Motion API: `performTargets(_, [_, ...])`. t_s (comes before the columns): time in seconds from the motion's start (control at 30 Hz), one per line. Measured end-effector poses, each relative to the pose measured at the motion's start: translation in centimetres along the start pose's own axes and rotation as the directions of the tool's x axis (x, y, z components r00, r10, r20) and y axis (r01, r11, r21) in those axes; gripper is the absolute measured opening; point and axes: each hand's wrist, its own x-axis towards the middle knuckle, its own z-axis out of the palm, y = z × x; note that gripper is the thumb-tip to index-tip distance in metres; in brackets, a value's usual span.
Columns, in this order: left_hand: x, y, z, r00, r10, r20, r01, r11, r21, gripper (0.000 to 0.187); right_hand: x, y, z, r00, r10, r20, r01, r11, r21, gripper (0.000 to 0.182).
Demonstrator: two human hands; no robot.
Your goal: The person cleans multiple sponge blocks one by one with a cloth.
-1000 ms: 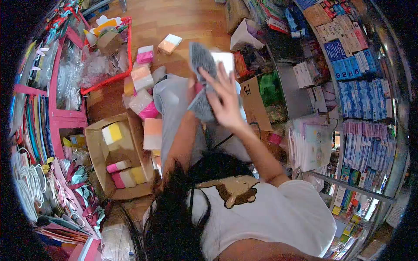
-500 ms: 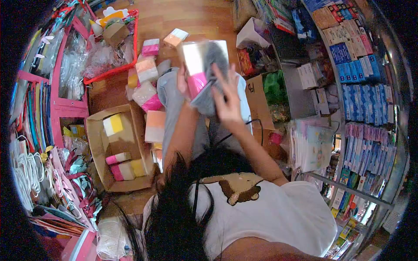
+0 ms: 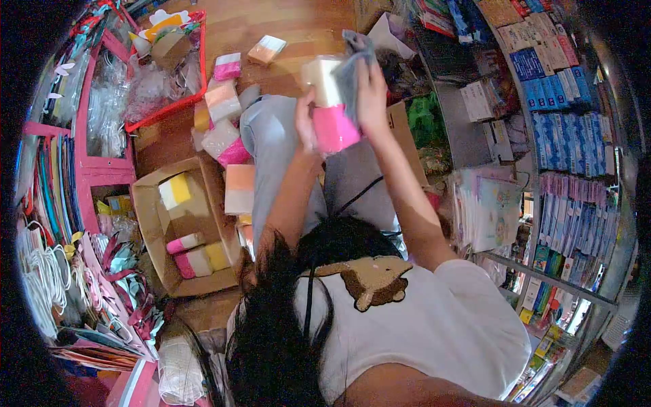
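Observation:
My left hand (image 3: 306, 123) grips the left side of a shiny plastic-wrapped pack (image 3: 334, 129), pink at the near end and whitish at the far end. The pack is held up above my lap, slightly blurred. My right hand (image 3: 372, 100) has a dark grey cloth (image 3: 349, 71) under its fingers, pressed along the pack's right side. Part of the cloth sticks up past the fingertips. Left of my legs stands an open cardboard box (image 3: 150, 234) with several two-coloured packs inside, among them a yellow-and-white pack (image 3: 175, 192).
More wrapped packs lie on the wooden floor, including an orange-and-white pack (image 3: 266, 49) and a pink-and-white pack (image 3: 227, 66). A red basket (image 3: 202, 61) full of plastic bags stands at the far left. Stocked shelves (image 3: 569, 146) line the right; a pink cabinet (image 3: 83, 169) flanks the left.
The pack has shifted right and tilted, showing more of its pink end. My right hand and the cloth have moved from across its face to its right edge, farther from me.

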Motion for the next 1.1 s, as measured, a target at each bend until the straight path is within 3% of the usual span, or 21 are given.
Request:
performTargets(0.07, [0.0, 0.7, 1.1, 0.986, 0.163, -0.02, -0.164, 0.984, -0.069, 0.047, -3.4, -0.1, 1.0, 0.99, -0.142, -0.006, 0.139, 0.972, -0.188, 0.042])
performTargets(0.1, [0.2, 1.3, 0.7, 0.982, 0.06, 0.18, -0.004, 0.956, -0.294, 0.05, -5.0, 0.0, 1.3, 0.994, -0.089, 0.068, 0.104, 0.957, -0.271, 0.045])
performTargets(0.2, [-0.1, 1.6, 0.5, 0.947, 0.05, 0.317, 0.007, 0.985, -0.175, 0.05, -7.0, -2.7, 1.4, 0.963, -0.195, 0.185, 0.257, 0.87, -0.421, 0.043])
performTargets(0.3, [-0.6, 0.5, 0.9, 0.975, -0.006, 0.22, -0.018, 0.994, 0.106, 0.051, -4.3, -4.5, 0.7, 0.918, -0.324, 0.228, 0.392, 0.825, -0.407, 0.04])
performTargets(0.4, [-1.1, -0.4, 1.0, 0.988, -0.028, 0.154, -0.038, 0.909, 0.416, 0.053, -0.4, -4.7, -0.2, 0.907, -0.358, 0.222, 0.42, 0.807, -0.415, 0.035])
performTargets(0.47, [-1.5, -0.4, 1.2, 0.985, -0.014, 0.169, -0.087, 0.815, 0.572, 0.054, 2.4, -3.7, -1.0, 0.974, -0.188, 0.129, 0.221, 0.915, -0.337, 0.032])
performTargets(0.5, [-1.8, -0.2, 1.6, 0.982, -0.005, 0.188, -0.117, 0.767, 0.632, 0.054, 3.5, -4.3, -1.9, 0.972, 0.047, 0.23, 0.024, 0.955, -0.296, 0.034])
performTargets(0.53, [-2.0, 0.2, 1.9, 0.979, -0.012, 0.205, -0.135, 0.716, 0.685, 0.056, 4.9, -3.9, -2.4, 0.877, 0.373, 0.304, -0.346, 0.928, -0.142, 0.035])
performTargets(0.6, [-1.0, 0.3, 1.8, 0.912, 0.104, 0.396, -0.367, 0.637, 0.678, 0.067, 4.5, -3.7, -3.5, 0.884, 0.343, 0.319, -0.278, 0.932, -0.232, 0.032])
performTargets(0.67, [0.0, -0.8, 1.1, 0.816, 0.237, 0.527, -0.562, 0.539, 0.628, 0.077, 2.2, -3.7, -3.6, 0.931, 0.186, 0.314, -0.195, 0.981, -0.001, 0.03])
performTargets(0.7, [0.4, -1.1, 0.6, 0.741, 0.297, 0.603, -0.672, 0.319, 0.668, 0.094, 1.4, -3.4, -4.3, 0.953, 0.018, 0.304, -0.03, 0.999, 0.035, 0.033])
performTargets(0.8, [1.3, -3.0, -0.7, 0.707, 0.311, 0.635, -0.707, 0.271, 0.654, 0.104, -1.9, -5.9, -4.9, 0.929, -0.14, 0.344, 0.197, 0.971, -0.138, 0.036])
performTargets(0.87, [1.2, -2.7, -0.6, 0.678, 0.277, 0.68, -0.735, 0.235, 0.637, 0.099, -3.4, -6.5, -5.3, 0.948, -0.153, 0.279, 0.233, 0.931, -0.281, 0.039])
performTargets(0.93, [1.2, -3.3, -0.2, 0.584, 0.338, 0.738, -0.791, 0.032, 0.611, 0.095, -4.1, -6.9, -5.5, 0.953, -0.167, 0.251, 0.258, 0.882, -0.394, 0.04])
performTargets(1.07, [0.6, -5.2, 1.1, 0.722, 0.363, 0.589, -0.667, 0.591, 0.454, 0.098, -4.1, -7.5, -5.7, 0.948, -0.134, 0.289, 0.275, 0.8, -0.532, 0.039])
performTargets(1.1, [0.5, -4.8, 1.0, 0.713, 0.306, 0.631, -0.695, 0.422, 0.582, 0.099, -3.3, -7.7, -5.7, 0.945, -0.117, 0.306, 0.273, 0.796, -0.54, 0.039])
